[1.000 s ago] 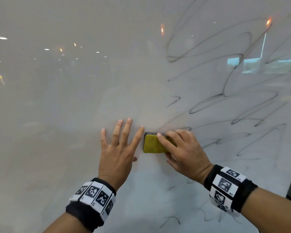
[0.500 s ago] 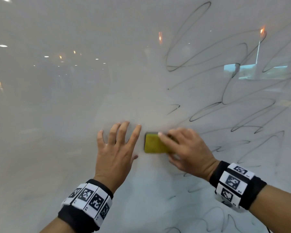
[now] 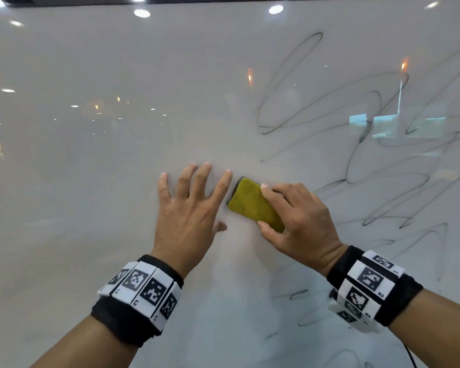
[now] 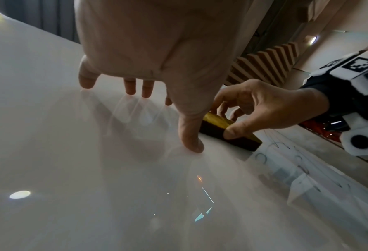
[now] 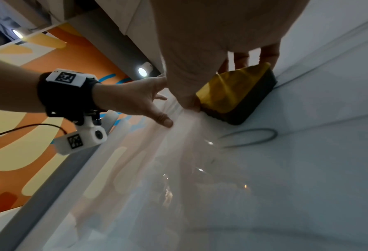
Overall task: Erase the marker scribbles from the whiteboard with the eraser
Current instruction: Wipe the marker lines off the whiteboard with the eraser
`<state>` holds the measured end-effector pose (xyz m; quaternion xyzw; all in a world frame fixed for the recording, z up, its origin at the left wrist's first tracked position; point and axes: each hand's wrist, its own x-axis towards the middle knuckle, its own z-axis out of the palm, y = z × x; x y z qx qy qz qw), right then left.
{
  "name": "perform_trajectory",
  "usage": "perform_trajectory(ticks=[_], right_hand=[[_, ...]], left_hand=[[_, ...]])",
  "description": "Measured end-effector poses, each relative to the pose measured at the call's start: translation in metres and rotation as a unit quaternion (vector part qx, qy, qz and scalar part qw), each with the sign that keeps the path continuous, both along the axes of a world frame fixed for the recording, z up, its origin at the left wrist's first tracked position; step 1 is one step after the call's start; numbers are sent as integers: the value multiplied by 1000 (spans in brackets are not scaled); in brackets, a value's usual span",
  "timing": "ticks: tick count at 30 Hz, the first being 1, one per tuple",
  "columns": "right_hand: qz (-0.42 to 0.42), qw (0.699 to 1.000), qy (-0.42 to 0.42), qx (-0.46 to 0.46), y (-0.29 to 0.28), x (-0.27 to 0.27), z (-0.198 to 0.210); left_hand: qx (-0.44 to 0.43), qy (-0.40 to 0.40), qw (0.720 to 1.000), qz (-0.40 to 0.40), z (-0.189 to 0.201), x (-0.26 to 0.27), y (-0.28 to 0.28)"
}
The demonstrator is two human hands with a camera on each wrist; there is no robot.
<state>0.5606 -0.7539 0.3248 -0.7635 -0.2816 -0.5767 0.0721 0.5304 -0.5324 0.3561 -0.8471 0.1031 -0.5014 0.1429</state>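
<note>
Two hands meet the whiteboard [image 3: 91,181]: right hand [image 3: 300,221] grasps the eraser [image 3: 252,205], left hand [image 3: 189,208] lies flat, released; scribbles [image 3: 383,168] at three o'clock may smear if pressure slackens.

The eraser [image 3: 255,205] is turning on the whiteboard [image 3: 91,181], its long side now tilting from 11 toward 5 o'clock instead of lying level. The right hand [image 3: 300,219] gripping it is rotating along. The short scribble stroke at 1 o'clock of the eraser is gone.

Office-like room: large whiteboard [image 3: 117,181], recessed ceiling lights [image 5: 142,71], orange mural [image 5: 75,56].
</note>
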Motion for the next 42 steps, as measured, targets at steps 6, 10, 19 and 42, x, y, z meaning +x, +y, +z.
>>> perform_trajectory(ticks=[6,10,19,42], right_hand=[[-8,996,-11,-85,-11,4,22],[-10,1000,-13,-8,-9,2,46],[-19,999,-23,36,-16,6,72],[-63,998,-6,5,3,-7,100]], left_hand=[[21,1,999,-26,21,1,-2],[10,37,999,11,50,2,-4],[25,46,997,49,70,7,-7],[16,71,995,72,123,-4,-22]])
